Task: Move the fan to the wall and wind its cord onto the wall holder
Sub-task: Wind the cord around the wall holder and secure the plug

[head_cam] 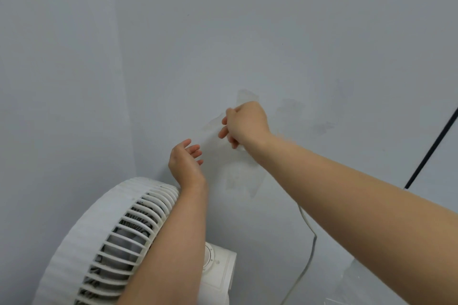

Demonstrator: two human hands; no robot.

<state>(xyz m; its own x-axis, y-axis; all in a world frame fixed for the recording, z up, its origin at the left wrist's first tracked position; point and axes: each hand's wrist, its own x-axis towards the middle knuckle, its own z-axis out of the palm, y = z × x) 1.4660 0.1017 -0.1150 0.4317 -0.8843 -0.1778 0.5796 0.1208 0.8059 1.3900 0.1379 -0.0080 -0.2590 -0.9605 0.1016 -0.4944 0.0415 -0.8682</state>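
Winding cord (309, 242) at the wall (247, 32), fan (119, 238) parked below.
Right hand (245, 122) curled, contents hidden; left hand (184, 162) open, empty. Risk: slack cord slipping off, tugging fan.

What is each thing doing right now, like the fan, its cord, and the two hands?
Fan: standing by the wall, grille facing up and out; whether it is running cannot be told.
Cord: hanging loose down the wall, not visibly wound up.
Left hand: open, fingers spread, holding nothing.
Right hand: fingers curled, up at the wall; what it pinches is too faint to tell.
Wall holder: cannot be made out clearly.
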